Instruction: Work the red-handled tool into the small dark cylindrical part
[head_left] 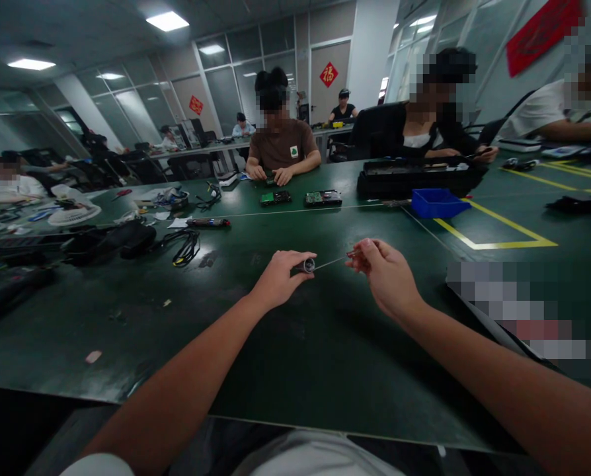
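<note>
My left hand [286, 277] is closed around a short dark tube [309, 265], whose round, pale-rimmed open end faces me. A thin metal rod [331, 263] runs from beside that end up to my right hand [382, 272]. The fingers of my right hand pinch its far end, where something small and reddish shows between them. Whether the rod's tip enters the tube or only lies beside it, I cannot tell. Both hands are raised over the green table [295, 357].
A blue bin [439, 203] stands ahead to the right, before a long black casing [419, 177]. Two circuit-board units [324, 197] lie near a co-worker [283, 142] opposite. Black cables [186, 248] and a slim tool [210, 223] lie left. Yellow tape [513, 245] marks the right.
</note>
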`<state>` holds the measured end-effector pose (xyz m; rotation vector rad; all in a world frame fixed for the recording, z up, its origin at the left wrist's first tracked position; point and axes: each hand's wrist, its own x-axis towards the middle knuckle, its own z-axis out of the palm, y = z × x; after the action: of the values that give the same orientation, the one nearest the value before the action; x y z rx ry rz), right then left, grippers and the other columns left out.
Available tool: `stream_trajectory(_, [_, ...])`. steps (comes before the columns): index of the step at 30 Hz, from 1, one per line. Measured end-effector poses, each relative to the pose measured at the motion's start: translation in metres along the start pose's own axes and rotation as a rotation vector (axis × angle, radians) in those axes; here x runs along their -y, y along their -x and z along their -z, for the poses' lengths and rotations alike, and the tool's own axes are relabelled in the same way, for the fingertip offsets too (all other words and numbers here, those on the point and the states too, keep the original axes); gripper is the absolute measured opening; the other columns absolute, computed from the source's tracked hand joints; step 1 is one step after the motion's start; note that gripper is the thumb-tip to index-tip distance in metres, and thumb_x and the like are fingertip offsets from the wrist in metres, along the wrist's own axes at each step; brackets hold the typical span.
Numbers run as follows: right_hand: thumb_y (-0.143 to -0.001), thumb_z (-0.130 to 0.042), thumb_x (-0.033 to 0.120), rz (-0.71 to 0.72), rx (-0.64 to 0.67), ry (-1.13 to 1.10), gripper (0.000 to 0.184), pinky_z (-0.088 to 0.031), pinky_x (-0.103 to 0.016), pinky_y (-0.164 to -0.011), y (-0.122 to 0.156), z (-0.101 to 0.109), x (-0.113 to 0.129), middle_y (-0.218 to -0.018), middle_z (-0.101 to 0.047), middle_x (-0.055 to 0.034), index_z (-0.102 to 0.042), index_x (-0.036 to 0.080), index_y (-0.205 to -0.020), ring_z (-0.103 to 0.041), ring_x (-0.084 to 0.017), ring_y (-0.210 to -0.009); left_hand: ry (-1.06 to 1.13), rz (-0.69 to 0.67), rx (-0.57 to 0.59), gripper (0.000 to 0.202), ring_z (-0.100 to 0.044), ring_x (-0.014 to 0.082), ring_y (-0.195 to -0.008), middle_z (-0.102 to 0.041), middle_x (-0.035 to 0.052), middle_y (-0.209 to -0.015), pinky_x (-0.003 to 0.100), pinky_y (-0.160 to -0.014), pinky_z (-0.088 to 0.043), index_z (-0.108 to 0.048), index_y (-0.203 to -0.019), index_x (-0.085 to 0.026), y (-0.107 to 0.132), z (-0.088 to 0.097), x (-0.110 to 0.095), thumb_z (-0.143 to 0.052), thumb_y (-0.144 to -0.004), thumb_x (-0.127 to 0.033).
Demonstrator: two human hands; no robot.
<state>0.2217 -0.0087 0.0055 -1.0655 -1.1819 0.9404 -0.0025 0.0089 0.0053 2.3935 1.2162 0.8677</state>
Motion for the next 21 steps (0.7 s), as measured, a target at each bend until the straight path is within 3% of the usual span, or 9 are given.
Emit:
stream_trajectory(9, [-0.098, -0.046, 0.042, 0.225, -0.009, 0.304, 0.025, -0.048, -0.034, -0.067, 0.013, -0.002, 0.018, -0.075, -0.065, -0.0026, -0.06, 0.022, -0.094, -0.062, -0.018, -0.07, -0.051, -0.018, 0.046, 0.041, -0.057, 0.0242, -0.114, -0.068, 0.0043, -0.121, 0.046, -0.103, -0.036, -0.062, -0.129, -0.028, 0.002, -0.003, 0.004, -0.068, -0.089, -0.026])
stream_trajectory(21, [-0.099, -0.043, 0.043, 0.314, 0.054, 0.543, 0.028, -0.044, -0.033, -0.063, 0.011, 0.003, 0.018, -0.072, -0.066, -0.0028, -0.06, 0.022, -0.092, -0.063, -0.02, -0.067, -0.107, -0.003, 0.074, 0.043, -0.057, 0.0252, -0.11, -0.068, 0.005, -0.115, 0.048, -0.104, -0.034, -0.062, -0.129, -0.029, 0.002, -0.005, 0.006, -0.069, -0.087, -0.03])
